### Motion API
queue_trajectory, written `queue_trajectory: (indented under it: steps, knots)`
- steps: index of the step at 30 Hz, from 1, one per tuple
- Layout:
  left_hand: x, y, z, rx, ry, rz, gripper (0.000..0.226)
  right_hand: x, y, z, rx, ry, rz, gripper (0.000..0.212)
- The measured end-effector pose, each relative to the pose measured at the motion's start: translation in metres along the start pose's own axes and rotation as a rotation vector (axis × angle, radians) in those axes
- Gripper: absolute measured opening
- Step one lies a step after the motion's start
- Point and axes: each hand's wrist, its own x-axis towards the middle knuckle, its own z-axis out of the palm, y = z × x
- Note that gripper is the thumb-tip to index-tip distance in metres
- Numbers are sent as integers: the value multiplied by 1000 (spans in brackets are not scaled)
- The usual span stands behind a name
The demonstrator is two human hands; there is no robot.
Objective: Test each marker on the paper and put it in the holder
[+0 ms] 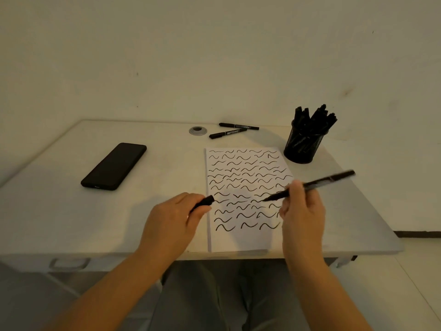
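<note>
Right hand (301,206) pinches the marker (310,185) tip-down over the paper (241,237) to test; left hand (174,216) fingers grip its cap (204,203), ready to close it.

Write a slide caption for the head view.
Right hand holds uncapped marker over paper; left hand holds cap.

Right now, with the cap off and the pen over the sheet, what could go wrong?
The bare tip of the marker in the right hand could smear wet squiggles on the paper or ink the left hand while recapping with the cap. The holder looks crowded; pushing another in might tip it.
</note>
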Motion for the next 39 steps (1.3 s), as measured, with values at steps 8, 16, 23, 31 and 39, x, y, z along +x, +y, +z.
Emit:
queue_trajectory:
  steps: [8,16,23,31,39]
  knots:
    - [-10,-10,23,-235,-306,-149,10,-30,31,7,-406,-450,-154,9]
    - [-12,-14,27,-161,-281,-156,22,-34,41,7,-483,-547,-167,7]
    - [-12,-14,26,-204,-293,-189,26,-26,34,-5,-536,-364,-168,18]
    - [-15,-2,23,-205,-219,-137,39,-13,16,-15,-151,-241,22,12]
    - [-12,11,19,-184,-212,-65,45,-19,18,-2,-23,-274,104,12]
